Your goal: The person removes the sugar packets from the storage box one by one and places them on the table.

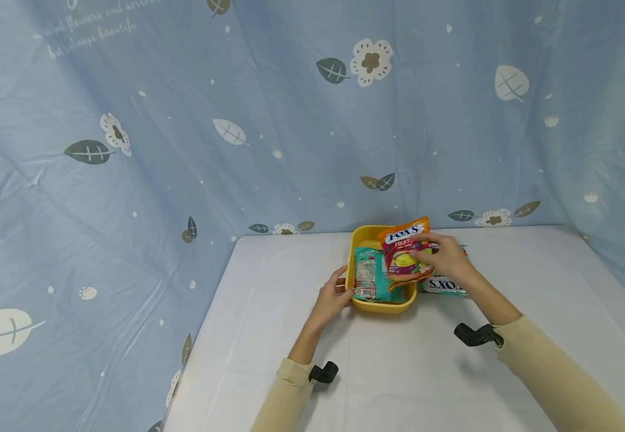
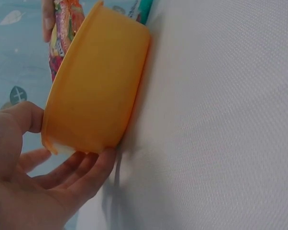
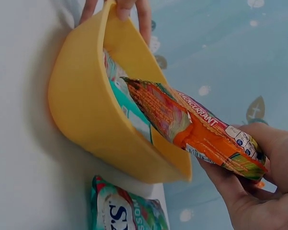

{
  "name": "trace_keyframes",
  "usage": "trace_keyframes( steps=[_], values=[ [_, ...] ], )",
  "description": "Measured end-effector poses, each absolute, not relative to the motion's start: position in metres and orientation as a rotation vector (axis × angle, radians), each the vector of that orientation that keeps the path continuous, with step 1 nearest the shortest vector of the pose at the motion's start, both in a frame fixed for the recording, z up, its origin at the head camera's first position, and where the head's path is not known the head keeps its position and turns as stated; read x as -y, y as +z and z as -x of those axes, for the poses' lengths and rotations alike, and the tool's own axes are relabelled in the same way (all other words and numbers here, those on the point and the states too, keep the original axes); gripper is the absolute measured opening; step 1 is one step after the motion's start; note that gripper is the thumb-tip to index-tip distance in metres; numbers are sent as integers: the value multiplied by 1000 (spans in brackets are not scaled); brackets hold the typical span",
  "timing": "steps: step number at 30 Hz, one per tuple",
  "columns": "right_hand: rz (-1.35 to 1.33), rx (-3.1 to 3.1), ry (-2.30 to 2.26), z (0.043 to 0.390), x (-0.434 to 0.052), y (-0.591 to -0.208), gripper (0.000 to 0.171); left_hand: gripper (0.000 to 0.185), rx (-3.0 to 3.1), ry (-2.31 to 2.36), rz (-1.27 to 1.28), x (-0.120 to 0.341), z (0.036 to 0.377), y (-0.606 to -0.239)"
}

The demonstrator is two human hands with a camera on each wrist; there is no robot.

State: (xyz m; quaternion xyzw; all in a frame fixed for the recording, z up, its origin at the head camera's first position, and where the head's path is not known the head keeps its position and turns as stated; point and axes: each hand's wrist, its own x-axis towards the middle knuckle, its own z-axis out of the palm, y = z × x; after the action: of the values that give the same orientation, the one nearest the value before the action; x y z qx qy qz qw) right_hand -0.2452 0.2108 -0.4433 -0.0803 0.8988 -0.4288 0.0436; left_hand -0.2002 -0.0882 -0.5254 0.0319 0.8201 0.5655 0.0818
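My right hand pinches an orange and purple Fox's candy bag by its right side. The bag is tilted over the yellow plastic tub, its lower end overlapping the opening in the right wrist view. Inside the tub lies a teal candy bag, partly covered by the held one. My left hand grips the tub's left wall, with the thumb at the rim and the fingers along the outside. Just right of the tub, another teal Fox's bag lies on the table, partly under my right hand in the head view.
The tub stands near the back edge of a white-covered table. Behind and to the left hangs a blue curtain with leaf and flower prints. Black wrist mounts stick out from both sleeves.
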Motion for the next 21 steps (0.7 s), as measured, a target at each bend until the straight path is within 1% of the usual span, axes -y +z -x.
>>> trace_keyframes(
  steps=[16, 21],
  values=[
    [144, -2719, -1379, 238, -247, -440, 59, 61, -2447, 1697, -98, 87, 200, -526],
    [105, -2689, -1405, 234, -257, -436, 63, 62, -2450, 1696, -92, 87, 200, -527]
  ],
)
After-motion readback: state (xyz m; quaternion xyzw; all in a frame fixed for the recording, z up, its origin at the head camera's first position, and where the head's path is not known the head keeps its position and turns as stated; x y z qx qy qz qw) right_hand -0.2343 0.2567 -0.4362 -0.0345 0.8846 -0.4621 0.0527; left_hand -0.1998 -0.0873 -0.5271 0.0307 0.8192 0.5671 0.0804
